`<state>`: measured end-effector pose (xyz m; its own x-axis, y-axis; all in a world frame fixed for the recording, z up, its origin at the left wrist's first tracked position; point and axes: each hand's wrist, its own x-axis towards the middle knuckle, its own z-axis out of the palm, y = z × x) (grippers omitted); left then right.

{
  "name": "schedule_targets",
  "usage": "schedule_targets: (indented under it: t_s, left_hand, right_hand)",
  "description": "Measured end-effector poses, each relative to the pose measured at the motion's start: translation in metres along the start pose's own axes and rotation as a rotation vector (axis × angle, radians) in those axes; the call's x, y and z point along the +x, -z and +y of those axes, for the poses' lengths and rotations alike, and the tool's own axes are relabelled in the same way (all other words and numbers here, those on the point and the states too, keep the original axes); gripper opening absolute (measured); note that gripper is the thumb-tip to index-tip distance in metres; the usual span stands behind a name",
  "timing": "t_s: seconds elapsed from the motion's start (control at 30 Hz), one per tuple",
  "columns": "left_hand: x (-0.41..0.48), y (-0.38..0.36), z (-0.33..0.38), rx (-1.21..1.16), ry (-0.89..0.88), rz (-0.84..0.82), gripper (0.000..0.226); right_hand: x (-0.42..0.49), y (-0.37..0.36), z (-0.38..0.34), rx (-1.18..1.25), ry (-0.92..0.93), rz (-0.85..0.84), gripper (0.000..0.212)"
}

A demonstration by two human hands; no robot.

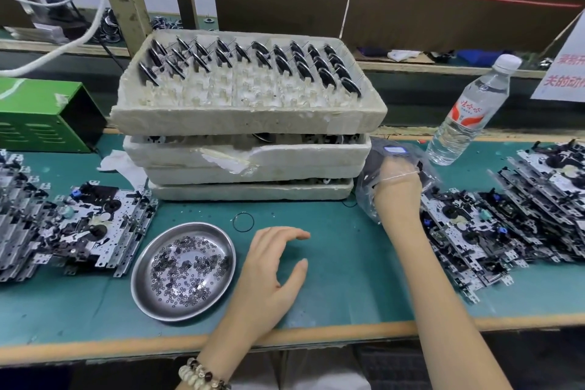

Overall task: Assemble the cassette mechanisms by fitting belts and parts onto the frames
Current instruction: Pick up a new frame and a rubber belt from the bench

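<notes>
A single belt (pixel 243 222), a thin black loop, lies flat on the bench (pixel 348 279) about midway between its front and back edges, just in front of the trays and just behind the left hand's fingertips, touching neither. The frames are in two heaps: the left pile (pixel 95 225) runs in from the bench's left edge, and the right pile (pixel 506 225) spreads, overlapping like tiles, towards the right edge.

The left hand (pixel 269 272) is near the front edge at the middle, palm down, fingers loosely curved and the thumb spread apart from them; it holds nothing. A bracelet (pixel 199 374) of pale and dark beads is on its wrist.

The right hand (pixel 397 176) reaches into a clear bag (pixel 367 196) that lies between the trays and the right pile. It shows through the plastic, but its fingers are lost among the dark contents, so I cannot tell whether it grips anything.

A steel dish (pixel 148 250) sits near the front edge, between the left pile and the left hand, and holds many small washers (pixel 183 272).

The foam trays (pixel 250 117) are stacked towards the back edge, at the middle; the top one carries rows of dark flywheels (pixel 278 57) standing on edge in its rear half. A crumpled tissue (pixel 117 165) lies at the stack's left. A green box (pixel 41 114) stands at the back left, and a capped bottle (pixel 468 114) at the back right, just behind the bag. A sign (pixel 566 63) with red characters shows at the far right.
</notes>
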<state>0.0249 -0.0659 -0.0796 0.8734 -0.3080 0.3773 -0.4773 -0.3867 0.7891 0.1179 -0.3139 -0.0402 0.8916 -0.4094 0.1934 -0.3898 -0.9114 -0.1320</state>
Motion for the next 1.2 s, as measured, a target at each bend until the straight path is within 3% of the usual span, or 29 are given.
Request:
schedule_targets:
  t_s: [0.1, 0.23, 0.5, 0.77, 1.07, 1.2]
  left_hand:
    - [0.000, 0.000, 0.001, -0.006, 0.007, -0.002, 0.030]
    - [0.001, 0.000, 0.002, -0.004, 0.008, 0.002, 0.029]
    - [0.000, 0.001, 0.002, -0.001, 0.008, -0.008, 0.028]
    - [0.001, 0.000, 0.002, 0.011, 0.012, 0.004, 0.028]
    - [0.002, 0.000, 0.003, 0.025, 0.051, 0.059, 0.027]
    - [0.002, 0.001, 0.004, 0.039, 0.066, 0.079, 0.026]
  right_hand:
    - [-0.007, 0.003, 0.000, 0.157, -0.066, 0.037, 0.023]
    - [-0.027, 0.010, -0.002, 0.190, -0.032, 0.137, 0.013]
    - [-0.086, 0.028, -0.002, 0.406, -0.117, 0.219, 0.014]
    - [-0.129, 0.022, -0.018, 0.640, -0.108, 0.134, 0.007]
    - [-0.118, 0.005, -0.067, 0.255, 0.283, 0.228, 0.025]
    - [-0.111, 0.000, -0.076, 0.167, 0.391, 0.180, 0.023]
